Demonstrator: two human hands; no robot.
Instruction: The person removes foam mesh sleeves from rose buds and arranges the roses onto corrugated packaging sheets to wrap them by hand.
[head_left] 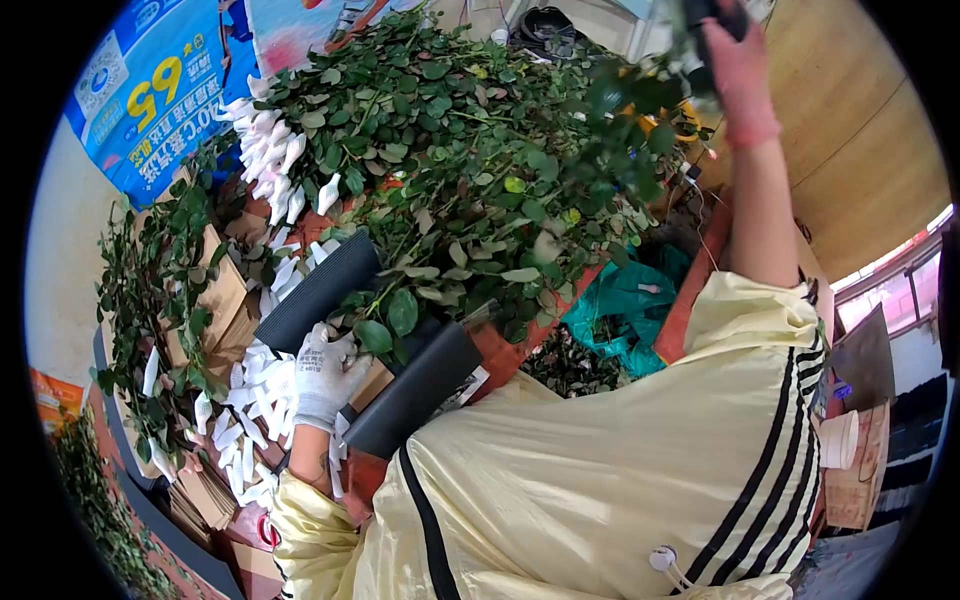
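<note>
My left hand (328, 375), in a white knit glove, rests in a trough between two black ridged panels (318, 290). Its fingers curl beside green leaves and a tan cardboard edge (370, 387); whatever they grip is hidden. High at the right, my right hand (742, 80), in a pink glove, is closed around a dark object (698, 18) that is blurred and partly cut off by the frame edge. Smeared leafy stems (640, 110) hang just left of that hand. A large heap of leafy stems (470, 170) covers the work surface, with white-sleeved flower heads (265, 150) at its left end.
Loose white sleeves (262, 400) lie scattered left of the panels. More leafy stems (150, 290) stand by folded cardboard (222, 300). A teal plastic bag (625, 310) sits right of the heap. Behind are a blue poster (160, 90) and a wooden panel (840, 110).
</note>
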